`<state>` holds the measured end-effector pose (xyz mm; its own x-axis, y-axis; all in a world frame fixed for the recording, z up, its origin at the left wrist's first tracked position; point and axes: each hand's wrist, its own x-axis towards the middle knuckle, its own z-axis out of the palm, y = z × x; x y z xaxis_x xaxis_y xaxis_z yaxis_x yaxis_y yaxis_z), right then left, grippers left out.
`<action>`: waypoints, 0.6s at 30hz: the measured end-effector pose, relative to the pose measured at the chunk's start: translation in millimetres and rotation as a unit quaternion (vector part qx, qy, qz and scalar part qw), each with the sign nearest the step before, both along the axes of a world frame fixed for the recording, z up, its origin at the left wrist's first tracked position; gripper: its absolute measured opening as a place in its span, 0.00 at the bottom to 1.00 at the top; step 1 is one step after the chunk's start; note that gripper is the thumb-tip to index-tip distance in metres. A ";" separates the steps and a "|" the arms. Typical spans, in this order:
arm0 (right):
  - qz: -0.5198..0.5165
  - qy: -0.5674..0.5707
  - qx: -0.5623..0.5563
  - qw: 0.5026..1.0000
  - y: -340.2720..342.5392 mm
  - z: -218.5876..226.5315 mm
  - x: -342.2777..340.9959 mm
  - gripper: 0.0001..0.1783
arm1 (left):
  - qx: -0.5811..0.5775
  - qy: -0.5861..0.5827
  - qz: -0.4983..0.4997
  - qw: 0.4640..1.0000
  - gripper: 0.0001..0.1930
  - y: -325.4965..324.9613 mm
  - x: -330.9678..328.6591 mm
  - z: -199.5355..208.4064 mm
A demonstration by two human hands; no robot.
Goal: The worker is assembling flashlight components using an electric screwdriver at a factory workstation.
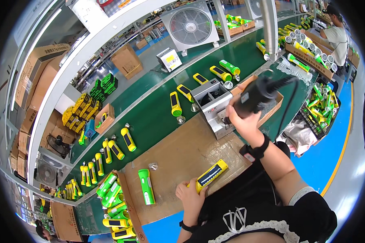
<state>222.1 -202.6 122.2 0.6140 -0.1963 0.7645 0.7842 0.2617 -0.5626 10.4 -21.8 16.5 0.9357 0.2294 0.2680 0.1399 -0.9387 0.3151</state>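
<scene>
My left hand [190,199] is closed around the lower end of a yellow flashlight casing [213,175], which lies tilted on the brown cardboard sheet [170,150] with its dark panel facing up. My right hand [244,121] grips a black electric screwdriver [253,97] with a coiled cord, held over the grey screw feeder [220,128]. The screwdriver's tip is hidden behind the fingers and the feeder. Left of my left hand, a green flashlight casing [146,187] rests on the cardboard, with a small shiny reflector [153,166] near its upper end.
Yellow flashlights [175,104] with loose reflectors line the green conveyor [150,117]. A carton of green and yellow casings [117,198] stands at left. Behind the screwdriver is an open cardboard box [271,109]. A crate of casings [322,109] and a seated person [334,38] are at right.
</scene>
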 end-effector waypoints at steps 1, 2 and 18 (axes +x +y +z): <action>0.005 0.034 0.012 0.999 0.6 -7.4 11.3 0.26 | 0.006 0.000 0.009 1.000 0.25 -1.2 0.0 0.8; 0.007 0.066 0.024 0.997 -0.7 -13.5 20.9 0.20 | 0.008 -0.003 0.009 1.000 0.25 -2.8 0.5 2.3; 0.294 0.114 0.008 0.949 16.5 -25.2 -47.7 0.29 | -0.054 -0.037 0.028 0.997 0.24 -28.0 14.0 -7.6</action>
<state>174.4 -186.2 97.0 0.7705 0.2211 0.5979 0.3578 0.6262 -0.6927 24.5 -49.8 8.9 0.8992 0.3128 0.3060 0.1645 -0.8897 0.4260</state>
